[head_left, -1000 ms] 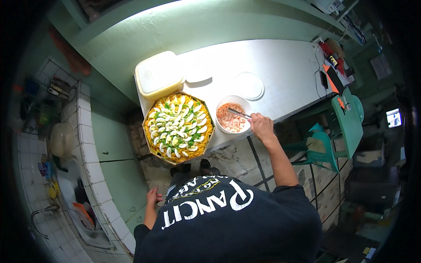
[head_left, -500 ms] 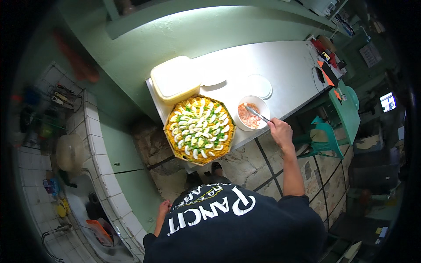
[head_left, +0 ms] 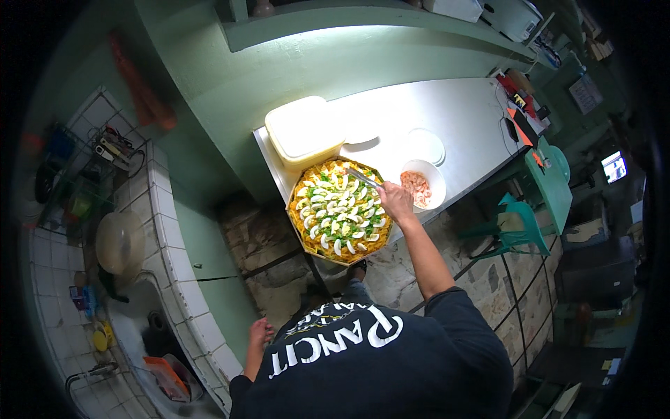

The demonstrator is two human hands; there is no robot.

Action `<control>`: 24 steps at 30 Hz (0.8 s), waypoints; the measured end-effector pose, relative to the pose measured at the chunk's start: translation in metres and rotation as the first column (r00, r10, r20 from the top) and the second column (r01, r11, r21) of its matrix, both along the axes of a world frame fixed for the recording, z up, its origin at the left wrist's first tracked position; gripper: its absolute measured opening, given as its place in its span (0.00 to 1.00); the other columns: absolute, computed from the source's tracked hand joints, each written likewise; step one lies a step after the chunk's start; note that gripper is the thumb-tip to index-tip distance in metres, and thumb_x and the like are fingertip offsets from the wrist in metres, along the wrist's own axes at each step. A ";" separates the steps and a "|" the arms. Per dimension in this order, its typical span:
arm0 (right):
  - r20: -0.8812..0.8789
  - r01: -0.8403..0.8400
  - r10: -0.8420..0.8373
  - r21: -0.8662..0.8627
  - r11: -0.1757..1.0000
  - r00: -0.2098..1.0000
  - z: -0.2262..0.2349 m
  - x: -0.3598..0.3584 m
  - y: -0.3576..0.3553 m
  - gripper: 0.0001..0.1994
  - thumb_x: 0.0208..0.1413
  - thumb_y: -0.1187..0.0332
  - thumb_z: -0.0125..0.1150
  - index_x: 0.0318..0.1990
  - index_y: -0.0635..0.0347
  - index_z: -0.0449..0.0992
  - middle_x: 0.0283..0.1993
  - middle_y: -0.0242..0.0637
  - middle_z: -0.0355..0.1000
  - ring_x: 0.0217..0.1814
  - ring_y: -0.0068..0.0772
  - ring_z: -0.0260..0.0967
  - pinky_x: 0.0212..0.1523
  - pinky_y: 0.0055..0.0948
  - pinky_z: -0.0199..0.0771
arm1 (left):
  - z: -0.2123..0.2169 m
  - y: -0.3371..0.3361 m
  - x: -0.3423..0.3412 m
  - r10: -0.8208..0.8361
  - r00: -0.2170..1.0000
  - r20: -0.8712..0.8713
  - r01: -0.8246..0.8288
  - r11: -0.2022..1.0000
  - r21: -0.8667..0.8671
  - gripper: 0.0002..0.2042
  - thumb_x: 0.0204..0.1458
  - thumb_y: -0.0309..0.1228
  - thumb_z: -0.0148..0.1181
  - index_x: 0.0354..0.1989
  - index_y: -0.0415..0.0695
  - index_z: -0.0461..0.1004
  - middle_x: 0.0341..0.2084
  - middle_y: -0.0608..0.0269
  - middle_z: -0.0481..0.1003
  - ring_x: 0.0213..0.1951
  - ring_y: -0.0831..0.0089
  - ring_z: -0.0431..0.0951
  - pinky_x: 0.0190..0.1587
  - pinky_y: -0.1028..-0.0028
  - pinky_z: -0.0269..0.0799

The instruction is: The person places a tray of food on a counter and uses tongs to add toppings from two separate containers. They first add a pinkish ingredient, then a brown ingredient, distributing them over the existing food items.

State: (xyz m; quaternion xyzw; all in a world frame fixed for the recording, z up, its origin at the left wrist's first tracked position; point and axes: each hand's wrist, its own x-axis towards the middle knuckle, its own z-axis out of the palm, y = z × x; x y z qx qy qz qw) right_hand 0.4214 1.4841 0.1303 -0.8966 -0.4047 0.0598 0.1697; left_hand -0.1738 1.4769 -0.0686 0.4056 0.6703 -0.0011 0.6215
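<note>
Hanging left hand (head_left: 261,332): beside the black-shirted body, well apart from the food, fingers loosely curled and slightly apart, nothing seen in it.
Octagonal gold-edged tray (head_left: 324,258): on the near left corner of the long white table (head_left: 467,126), filled with orange-yellow noodles under white egg wedges (head_left: 338,247) and chopped greens.
Tray risk: it appears to overhang the table edge, so a hard push there could tip it.
Slim silver metal tongs (head_left: 366,178): over the tray's far right part; anything at the tips is too small to tell.
Right hand (head_left: 398,201): closed round the tongs' near end.
Tongs risk: a low sweep could drag egg wedges loose.
Round white plastic bowl (head_left: 438,185): just right of the tray, pink shrimp (head_left: 417,188) inside; an elbow knock could spill them.
Writing: large white and smaller yellow lettering on the black shirt (head_left: 391,380); the pale wall sheet (head_left: 585,94) is unreadable.
</note>
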 end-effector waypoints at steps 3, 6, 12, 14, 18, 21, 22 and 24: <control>-0.067 0.004 -0.001 0.042 0.999 0.998 0.011 0.004 -0.008 0.16 0.58 0.55 0.56 0.39 0.59 0.79 0.32 0.47 0.77 0.36 0.49 0.75 0.39 0.45 0.73 | -0.026 -0.005 -0.004 -0.067 0.998 -0.010 0.066 0.998 -0.020 0.16 0.61 0.43 0.51 0.52 0.51 0.72 0.32 0.67 0.78 0.28 0.75 0.77 0.28 0.72 0.70; -0.048 0.073 -0.066 0.181 0.981 0.997 0.033 0.025 -0.026 0.15 0.57 0.56 0.56 0.40 0.57 0.80 0.35 0.46 0.77 0.38 0.46 0.76 0.41 0.40 0.73 | -0.045 -0.013 -0.007 -0.094 0.994 0.054 0.093 0.996 0.006 0.17 0.61 0.42 0.51 0.52 0.46 0.73 0.30 0.65 0.79 0.29 0.74 0.78 0.29 0.71 0.72; -0.235 0.176 -0.145 0.117 0.977 0.961 0.056 0.061 -0.065 0.14 0.58 0.57 0.56 0.40 0.55 0.80 0.33 0.45 0.77 0.37 0.42 0.76 0.38 0.36 0.73 | -0.044 -0.008 -0.013 -0.068 0.994 0.082 0.070 0.997 -0.021 0.19 0.62 0.41 0.50 0.52 0.39 0.72 0.32 0.61 0.78 0.30 0.71 0.79 0.29 0.69 0.74; -0.243 0.078 -0.033 0.174 0.982 0.969 0.045 0.053 -0.061 0.14 0.58 0.57 0.55 0.41 0.55 0.80 0.33 0.45 0.77 0.36 0.43 0.75 0.38 0.36 0.72 | -0.045 -0.008 -0.009 -0.042 0.993 0.107 0.043 0.999 -0.013 0.19 0.62 0.40 0.49 0.52 0.37 0.72 0.32 0.60 0.78 0.30 0.70 0.79 0.29 0.68 0.75; -0.297 0.019 0.026 0.145 0.989 0.954 0.019 0.034 -0.033 0.15 0.57 0.56 0.56 0.39 0.57 0.80 0.34 0.44 0.77 0.37 0.46 0.75 0.39 0.39 0.73 | -0.043 -0.010 0.010 0.149 0.985 0.092 -0.142 0.987 -0.075 0.17 0.62 0.40 0.48 0.52 0.43 0.70 0.32 0.63 0.77 0.28 0.71 0.78 0.26 0.68 0.74; -0.116 -0.016 0.019 0.032 0.999 0.993 0.015 0.027 -0.022 0.15 0.56 0.56 0.57 0.36 0.58 0.80 0.33 0.45 0.77 0.37 0.49 0.75 0.39 0.43 0.73 | -0.027 -0.005 0.024 -0.030 0.996 -0.082 0.026 0.998 -0.052 0.15 0.62 0.41 0.49 0.52 0.50 0.70 0.32 0.66 0.76 0.27 0.74 0.77 0.24 0.71 0.71; -0.064 -0.028 0.028 0.006 1.000 0.998 0.016 0.027 -0.022 0.15 0.56 0.56 0.57 0.35 0.59 0.79 0.32 0.46 0.77 0.36 0.50 0.75 0.38 0.45 0.73 | -0.021 -0.006 0.029 0.018 0.998 -0.054 -0.024 0.994 -0.103 0.14 0.62 0.42 0.49 0.52 0.52 0.70 0.32 0.67 0.76 0.27 0.75 0.77 0.24 0.71 0.70; -0.033 -0.045 0.044 -0.016 0.999 0.998 0.021 0.028 -0.024 0.15 0.55 0.57 0.59 0.32 0.60 0.78 0.30 0.48 0.76 0.35 0.51 0.75 0.36 0.47 0.73 | -0.011 -0.008 0.035 0.046 0.997 -0.060 -0.052 0.992 -0.118 0.13 0.62 0.43 0.49 0.51 0.56 0.70 0.32 0.69 0.76 0.27 0.76 0.76 0.23 0.73 0.69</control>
